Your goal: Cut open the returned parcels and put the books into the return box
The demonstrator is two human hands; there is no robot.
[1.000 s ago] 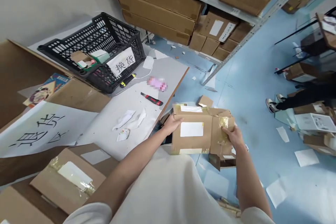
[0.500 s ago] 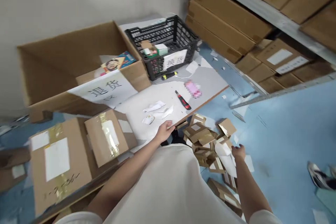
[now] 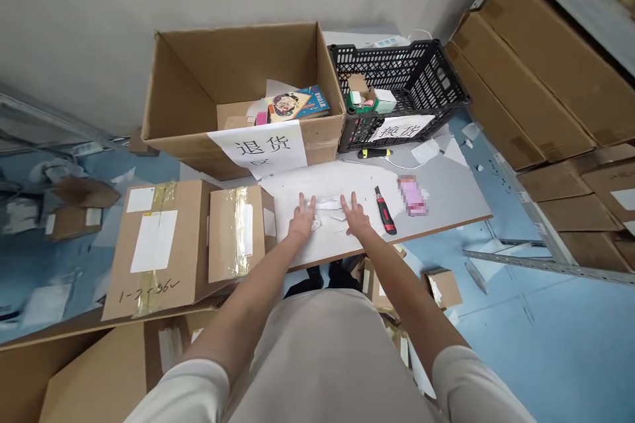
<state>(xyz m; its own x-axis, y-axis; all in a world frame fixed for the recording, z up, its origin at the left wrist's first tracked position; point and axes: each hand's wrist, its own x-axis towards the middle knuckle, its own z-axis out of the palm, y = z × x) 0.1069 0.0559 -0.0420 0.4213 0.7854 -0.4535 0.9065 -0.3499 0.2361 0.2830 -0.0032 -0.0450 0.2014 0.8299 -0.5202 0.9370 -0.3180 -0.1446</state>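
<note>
My left hand (image 3: pixel 300 219) lies on the white tabletop with its fingers spread, at the left side of some crumpled paper scraps (image 3: pixel 328 203). On the other side of these scraps, my right hand (image 3: pixel 355 217) reaches over the table, fingers apart and nothing held. Whether the fingertips touch the paper, I cannot tell. A red and black utility knife (image 3: pixel 385 211) rests just right of my right hand. Past it is a pink item (image 3: pixel 413 195), blurred out. Two taped cardboard parcels (image 3: pixel 239 231) stand left of my left hand.
An open cardboard box (image 3: pixel 186 89) with colourful packages stands at the table's back, beside a black plastic crate (image 3: pixel 401 79) with small boxes. A yellow and black tool (image 3: pixel 374 153) lies before the crate. Discarded cartons (image 3: pixel 443 286) litter the floor; a boxed shelf (image 3: pixel 536 73) rises at right.
Both hands have come onto the tabletop beside the paper scraps; the right one was above the cartons on the floor, the left at the table edge. The view has turned left.
</note>
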